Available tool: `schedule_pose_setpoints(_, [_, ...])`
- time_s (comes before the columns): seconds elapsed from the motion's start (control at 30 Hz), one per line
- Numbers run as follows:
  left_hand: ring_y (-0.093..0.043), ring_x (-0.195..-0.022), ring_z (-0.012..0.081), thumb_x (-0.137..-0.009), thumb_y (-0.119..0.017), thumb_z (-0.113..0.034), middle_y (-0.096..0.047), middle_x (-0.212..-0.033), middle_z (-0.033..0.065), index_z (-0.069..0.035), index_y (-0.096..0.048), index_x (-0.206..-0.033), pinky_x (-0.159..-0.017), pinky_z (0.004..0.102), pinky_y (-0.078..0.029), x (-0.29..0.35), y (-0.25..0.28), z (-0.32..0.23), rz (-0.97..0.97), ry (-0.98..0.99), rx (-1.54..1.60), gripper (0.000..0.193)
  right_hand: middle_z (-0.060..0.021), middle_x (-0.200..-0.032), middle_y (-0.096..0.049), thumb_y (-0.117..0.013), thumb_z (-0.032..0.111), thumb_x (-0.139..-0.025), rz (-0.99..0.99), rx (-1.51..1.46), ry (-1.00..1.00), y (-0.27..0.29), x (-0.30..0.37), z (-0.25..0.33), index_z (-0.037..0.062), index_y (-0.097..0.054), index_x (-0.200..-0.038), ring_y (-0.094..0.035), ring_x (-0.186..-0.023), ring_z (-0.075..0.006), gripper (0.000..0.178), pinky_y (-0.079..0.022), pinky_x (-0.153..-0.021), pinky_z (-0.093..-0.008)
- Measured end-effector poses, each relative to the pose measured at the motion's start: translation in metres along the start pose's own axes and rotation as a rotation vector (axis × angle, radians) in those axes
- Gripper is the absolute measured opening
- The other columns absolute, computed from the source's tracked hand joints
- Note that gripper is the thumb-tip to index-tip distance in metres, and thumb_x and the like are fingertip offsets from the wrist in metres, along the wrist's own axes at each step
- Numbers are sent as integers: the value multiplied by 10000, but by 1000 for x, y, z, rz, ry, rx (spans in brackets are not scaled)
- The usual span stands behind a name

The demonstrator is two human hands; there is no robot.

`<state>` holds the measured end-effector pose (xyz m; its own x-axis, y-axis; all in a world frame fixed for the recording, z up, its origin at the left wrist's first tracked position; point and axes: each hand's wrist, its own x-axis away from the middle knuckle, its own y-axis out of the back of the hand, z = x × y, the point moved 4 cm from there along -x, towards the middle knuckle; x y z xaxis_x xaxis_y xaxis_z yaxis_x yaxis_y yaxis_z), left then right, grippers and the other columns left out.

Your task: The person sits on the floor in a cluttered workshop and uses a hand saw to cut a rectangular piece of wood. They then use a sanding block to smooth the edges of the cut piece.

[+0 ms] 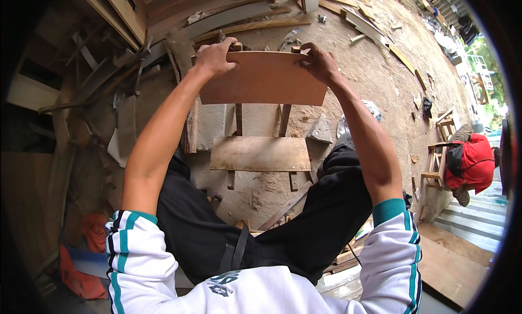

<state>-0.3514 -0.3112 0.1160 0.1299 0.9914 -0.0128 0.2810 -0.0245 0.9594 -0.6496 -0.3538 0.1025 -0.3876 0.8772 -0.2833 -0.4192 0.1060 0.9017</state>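
A reddish-brown plywood panel (pixel 263 80) stands tilted across two wooden posts in front of me. My left hand (pixel 215 58) is closed on its upper left corner, beside one post end. At the upper right corner, my right hand (pixel 319 64) closes its fingers round the edge near the other post end (pixel 296 49). Closer to me, a paler, stained board (pixel 260 154) lies across the same small wooden frame, between my knees. Two short frame ends (pixel 231 179) stick out below that board. The undersides of both boards are hidden.
Wood offcuts and long planks (pixel 261 27) lie on the dirt floor ahead and to the left. A grey concrete block (pixel 321 129) sits by my right knee. At far right, a person in red (pixel 472 164) bends beside a wooden stool (pixel 434 164). Orange cloth (pixel 81 276) lies lower left.
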Motion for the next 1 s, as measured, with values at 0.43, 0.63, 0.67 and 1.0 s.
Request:
schedule_pose_setpoints(0.43, [-595, -1178, 264, -736, -801, -263, -621, -1293, 52, -137, -649, -1245, -1026, 369, -469, -5, 1, 9, -219, -250, 192, 546, -76, -983, -745, -734, 289, -839, 0, -107, 110, 2, -7, -9, 139, -701, -1139, -724, -883, -194, 337, -567, -811, -314])
schedule_pose_setpoints(0.63, [-580, -1218, 278, -745, -792, -239, -634, -1290, 93, -126, -637, -1267, -1059, 371, -444, -9, 1, 8, -143, -225, 261, 556, -99, -1141, -699, -742, 504, -795, 83, -68, -120, 8, -3, -49, 169, -592, -1310, -661, -1056, -271, 632, -493, -907, -395])
schedule_pose_setpoints(0.67, [-577, -1221, 276, -748, -790, -237, -633, -1293, 93, -126, -638, -1264, -1060, 371, -442, -9, 1, 7, -152, -233, 259, 550, -108, -1148, -696, -758, 495, -787, 56, -140, -142, 10, 3, -67, 148, -572, -1326, -660, -1060, -265, 667, -503, -893, -394])
schedule_pose_setpoints(1.0, [-586, -1196, 285, -738, -787, -255, -638, -1278, 86, -132, -652, -1227, -1041, 382, -457, -3, 1, 4, -230, -261, 189, 522, -93, -1190, -673, -785, 297, -844, 199, -972, -444, 15, 56, -94, 35, -577, -1291, -639, -1059, -189, 558, -517, -847, -333])
